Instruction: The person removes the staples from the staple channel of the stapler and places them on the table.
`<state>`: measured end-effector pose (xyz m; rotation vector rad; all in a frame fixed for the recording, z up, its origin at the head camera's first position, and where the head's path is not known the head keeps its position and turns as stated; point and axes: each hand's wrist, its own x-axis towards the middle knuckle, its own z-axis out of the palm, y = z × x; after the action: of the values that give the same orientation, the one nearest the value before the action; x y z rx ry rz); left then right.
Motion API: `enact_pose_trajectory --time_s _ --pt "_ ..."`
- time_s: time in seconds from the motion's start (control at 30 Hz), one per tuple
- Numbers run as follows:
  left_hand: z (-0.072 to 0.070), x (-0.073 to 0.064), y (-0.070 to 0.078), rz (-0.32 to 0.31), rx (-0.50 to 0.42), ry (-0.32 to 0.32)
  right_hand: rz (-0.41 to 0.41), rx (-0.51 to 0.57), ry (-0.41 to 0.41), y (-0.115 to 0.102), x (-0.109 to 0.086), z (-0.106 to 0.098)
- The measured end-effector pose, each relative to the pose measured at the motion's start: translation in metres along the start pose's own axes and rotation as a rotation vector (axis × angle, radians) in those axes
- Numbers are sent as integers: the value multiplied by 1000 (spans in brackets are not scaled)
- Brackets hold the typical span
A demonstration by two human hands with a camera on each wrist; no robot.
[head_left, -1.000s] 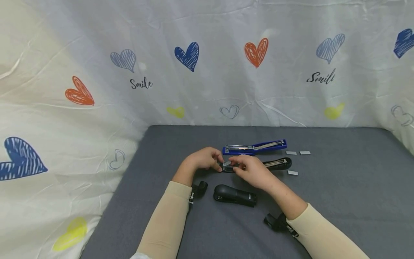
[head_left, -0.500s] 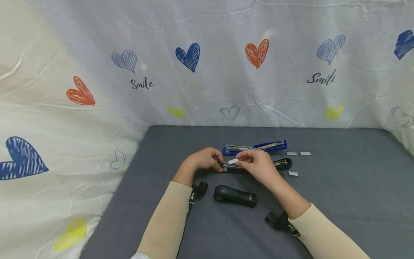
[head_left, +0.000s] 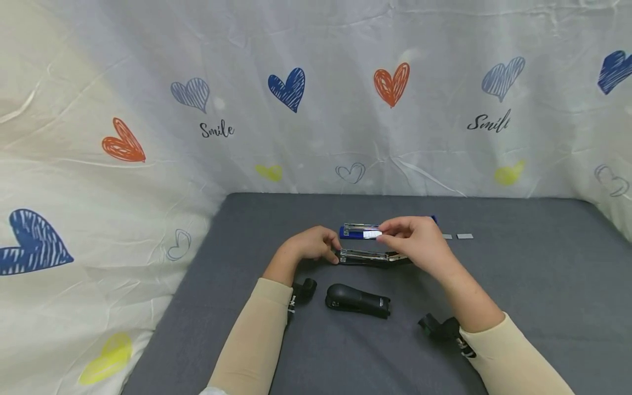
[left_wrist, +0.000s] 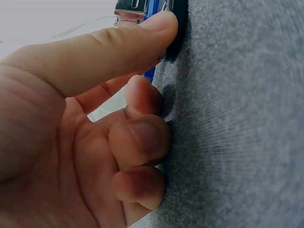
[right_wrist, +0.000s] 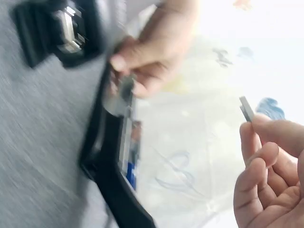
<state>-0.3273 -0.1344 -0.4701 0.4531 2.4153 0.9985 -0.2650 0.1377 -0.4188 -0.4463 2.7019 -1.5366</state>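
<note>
My left hand pinches the front end of an opened black stapler lying on the grey cloth. In the left wrist view its thumb presses at that end, the other fingers curled underneath. Between thumb and fingertips my right hand pinches a short strip of staples. In the head view this strip overlaps an opened blue stapler behind; the right wrist view shows the staple strip held up apart from the black stapler. The right hand hides the rear halves of both opened staplers.
A second black stapler, closed, lies nearer the body between the forearms. Small staple strips lie right of the blue stapler, one partly behind the right hand. A white curtain with printed hearts stands at the table's back and left.
My right hand has lifted the staple strip out from over the black stapler's front and carried it right and slightly up. The left hand has stayed at the stapler's end.
</note>
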Motion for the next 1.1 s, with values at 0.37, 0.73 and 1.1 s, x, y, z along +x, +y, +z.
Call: enact_pose_trajectory --time_s 0.37,0.73,1.1 --pt "2 1 -3 -7 -1 -2 -11 -43 40 -4 -11 -38" --pt "1 1 -1 2 -10 0 -1 -21 32 1 -19 -70" --pt "0 1 -3 8 -4 -2 74 -55 -36 11 -21 -95"
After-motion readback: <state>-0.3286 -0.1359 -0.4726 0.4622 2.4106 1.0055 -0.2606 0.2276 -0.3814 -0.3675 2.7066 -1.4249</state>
